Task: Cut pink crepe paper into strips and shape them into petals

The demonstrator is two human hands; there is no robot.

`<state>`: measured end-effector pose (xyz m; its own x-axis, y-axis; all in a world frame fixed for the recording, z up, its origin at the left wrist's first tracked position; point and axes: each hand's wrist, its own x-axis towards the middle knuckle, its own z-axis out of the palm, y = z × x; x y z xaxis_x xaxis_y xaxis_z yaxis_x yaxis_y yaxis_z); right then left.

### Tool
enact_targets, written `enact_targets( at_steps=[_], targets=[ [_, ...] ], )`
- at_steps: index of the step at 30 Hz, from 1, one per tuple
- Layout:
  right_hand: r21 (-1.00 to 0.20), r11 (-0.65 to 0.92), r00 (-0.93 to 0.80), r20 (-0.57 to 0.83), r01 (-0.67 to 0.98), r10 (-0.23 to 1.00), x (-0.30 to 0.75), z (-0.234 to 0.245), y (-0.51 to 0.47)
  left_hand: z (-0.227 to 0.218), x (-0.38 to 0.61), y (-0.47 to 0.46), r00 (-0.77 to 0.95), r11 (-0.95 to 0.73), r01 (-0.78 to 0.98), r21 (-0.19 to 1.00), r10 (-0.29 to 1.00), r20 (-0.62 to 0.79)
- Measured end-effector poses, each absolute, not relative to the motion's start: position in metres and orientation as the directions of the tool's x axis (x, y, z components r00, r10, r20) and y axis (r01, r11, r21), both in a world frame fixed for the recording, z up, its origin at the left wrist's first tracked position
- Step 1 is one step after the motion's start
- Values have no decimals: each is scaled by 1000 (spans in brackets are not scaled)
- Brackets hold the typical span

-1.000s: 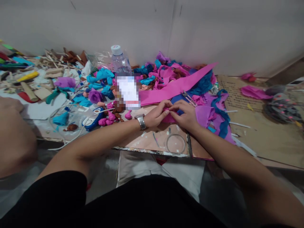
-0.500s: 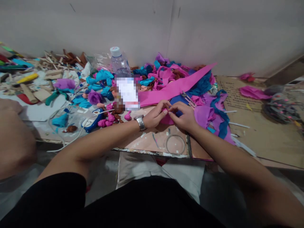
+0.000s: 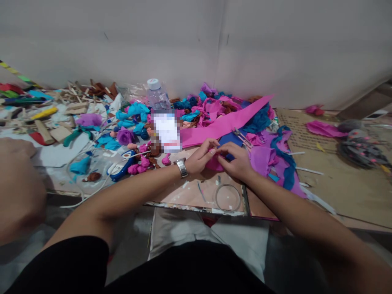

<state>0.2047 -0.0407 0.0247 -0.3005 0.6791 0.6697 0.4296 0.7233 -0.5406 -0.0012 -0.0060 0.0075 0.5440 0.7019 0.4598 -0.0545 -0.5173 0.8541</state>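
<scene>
narrow passage between hands [image 3: 198, 160] [image 3: 238, 162] and thin ring [image 3: 216, 197], snips [image 3: 242, 139] and pink strip [image 3: 225, 123] blocking beyond

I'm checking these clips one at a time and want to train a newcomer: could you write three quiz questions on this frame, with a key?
1. Which wrist wears the watch?
2. True or false: the thin ring on the table lies nearer the person's body than the left hand and right hand do.
3. What colour is the paper held between the two hands?
A) blue
B) pink
C) white

Key: 1. The left. 2. True. 3. B.
</scene>
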Motion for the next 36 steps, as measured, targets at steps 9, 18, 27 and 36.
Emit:
enact_targets(
  at_steps=[9, 18, 27, 36],
  targets=[
    [-592, 688, -270, 643, 420, 717, 204, 26, -42, 7, -4, -5, 576, -527, -41, 849, 681, 451],
    [-536, 711, -283, 670, 455, 686, 201, 23, -40, 10, -2, -6, 604, -556, -40, 831, 649, 463],
    [-486, 759, -281, 728, 433, 626, 200, 23, -38, 11, -2, -7, 585, -537, -62, 841, 663, 467],
    [-560, 708, -209, 701, 431, 682, 196, 26, -42, 8, -4, -2, 601, -510, -80, 857, 661, 450]
  ],
)
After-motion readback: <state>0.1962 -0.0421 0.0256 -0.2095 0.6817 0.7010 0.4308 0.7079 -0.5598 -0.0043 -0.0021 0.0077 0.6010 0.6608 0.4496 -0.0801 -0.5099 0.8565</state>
